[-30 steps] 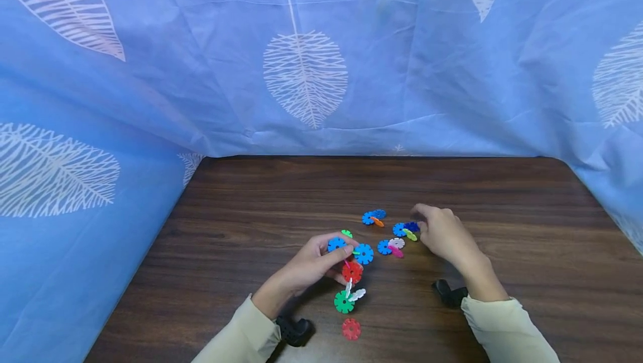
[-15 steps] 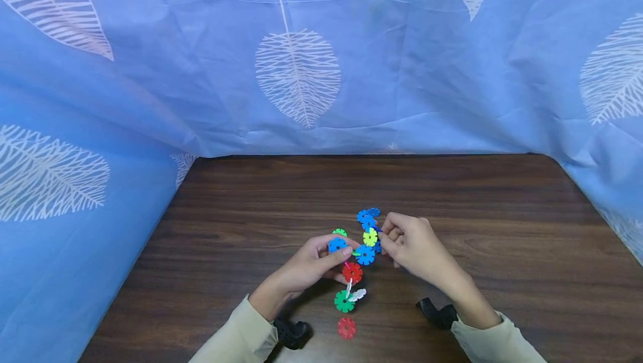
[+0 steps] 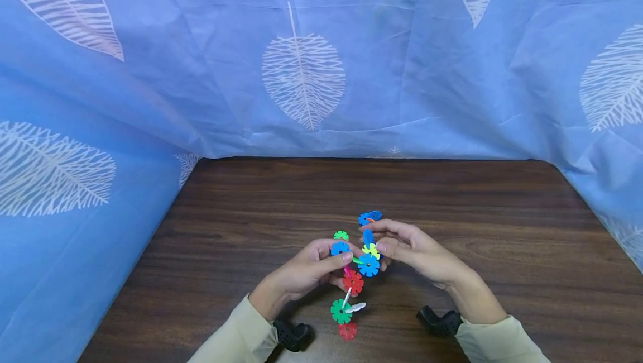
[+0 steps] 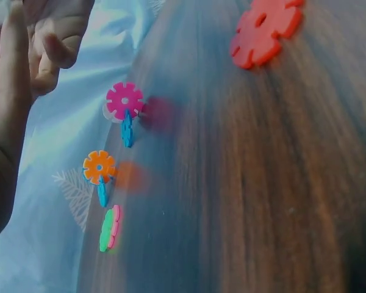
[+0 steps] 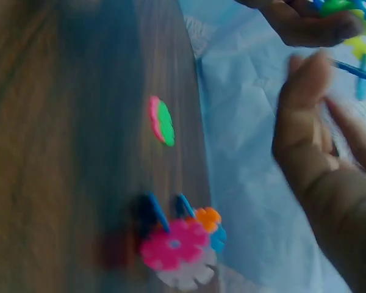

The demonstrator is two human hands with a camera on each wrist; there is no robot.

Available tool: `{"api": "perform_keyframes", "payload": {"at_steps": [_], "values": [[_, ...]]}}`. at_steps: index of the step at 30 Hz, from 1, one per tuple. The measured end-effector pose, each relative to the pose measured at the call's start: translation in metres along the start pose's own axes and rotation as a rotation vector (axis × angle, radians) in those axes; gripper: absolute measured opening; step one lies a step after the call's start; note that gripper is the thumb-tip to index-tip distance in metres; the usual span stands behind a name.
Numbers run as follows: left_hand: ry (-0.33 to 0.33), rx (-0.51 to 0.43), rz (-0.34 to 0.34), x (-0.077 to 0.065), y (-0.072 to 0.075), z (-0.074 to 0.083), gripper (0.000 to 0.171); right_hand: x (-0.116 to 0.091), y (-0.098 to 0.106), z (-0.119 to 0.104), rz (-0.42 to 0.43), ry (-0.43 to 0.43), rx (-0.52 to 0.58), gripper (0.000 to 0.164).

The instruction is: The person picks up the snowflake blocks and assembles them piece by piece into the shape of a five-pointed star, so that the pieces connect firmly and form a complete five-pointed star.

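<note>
My left hand (image 3: 311,268) pinches a linked string of plastic snowflake discs by a blue disc (image 3: 340,248). From it run another blue disc (image 3: 369,265), a red disc (image 3: 353,282) and, lowest, a green disc (image 3: 341,311) with white discs set edgewise. My right hand (image 3: 422,251) holds a small cluster with a yellow disc (image 3: 370,251) and an upright blue disc (image 3: 368,237), its thumb at the yellow one. The cluster lies against the string's right blue disc; whether they interlock I cannot tell. In the right wrist view those fingers are blurred.
A red disc (image 3: 348,331) lies on the dark wooden table near me. Beyond the hands are a green disc (image 3: 341,235) over a pink one, and a blue-and-orange cluster (image 3: 365,219). A pink, white and blue cluster (image 4: 124,101) shows in the wrist views. Blue cloth (image 3: 377,100) hangs behind.
My right hand has picked up the yellow-and-blue cluster from the table and brought it left to the string. My left hand keeps its hold, nearly still.
</note>
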State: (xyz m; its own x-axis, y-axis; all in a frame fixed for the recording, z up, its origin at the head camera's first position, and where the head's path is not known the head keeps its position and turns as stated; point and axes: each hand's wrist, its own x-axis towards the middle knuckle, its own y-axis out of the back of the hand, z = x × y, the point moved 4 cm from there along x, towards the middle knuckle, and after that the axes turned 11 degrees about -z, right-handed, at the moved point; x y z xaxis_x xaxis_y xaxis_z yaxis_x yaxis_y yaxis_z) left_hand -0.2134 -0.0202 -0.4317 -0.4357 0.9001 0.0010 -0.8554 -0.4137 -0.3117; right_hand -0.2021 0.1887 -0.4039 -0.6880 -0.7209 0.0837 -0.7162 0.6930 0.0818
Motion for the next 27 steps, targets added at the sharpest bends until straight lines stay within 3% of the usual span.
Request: {"api": "perform_keyframes", "payload": {"at_steps": [3,6,11,15,20,27], "values": [[-0.012,-0.012,-0.028,-0.001,-0.002,0.0,0.057,0.002,-0.003,0.003,-0.107,0.074,0.159,0.025],[-0.021,-0.025,-0.025,-0.001,-0.003,0.0,0.058,0.003,-0.004,0.002,-0.135,0.136,0.198,0.021],[-0.056,-0.043,0.017,0.0,-0.001,0.0,0.051,-0.002,0.004,-0.001,0.045,0.127,0.16,0.017],[-0.085,0.019,0.111,0.001,0.002,0.001,0.046,-0.006,0.006,-0.002,0.177,0.101,0.173,0.015],[-0.086,0.111,0.198,0.001,0.005,0.002,0.043,-0.003,0.003,-0.002,0.251,0.093,0.152,0.011],[-0.087,0.172,0.234,0.0,0.006,0.004,0.038,-0.001,0.001,-0.003,0.329,0.087,0.159,0.008]]}}
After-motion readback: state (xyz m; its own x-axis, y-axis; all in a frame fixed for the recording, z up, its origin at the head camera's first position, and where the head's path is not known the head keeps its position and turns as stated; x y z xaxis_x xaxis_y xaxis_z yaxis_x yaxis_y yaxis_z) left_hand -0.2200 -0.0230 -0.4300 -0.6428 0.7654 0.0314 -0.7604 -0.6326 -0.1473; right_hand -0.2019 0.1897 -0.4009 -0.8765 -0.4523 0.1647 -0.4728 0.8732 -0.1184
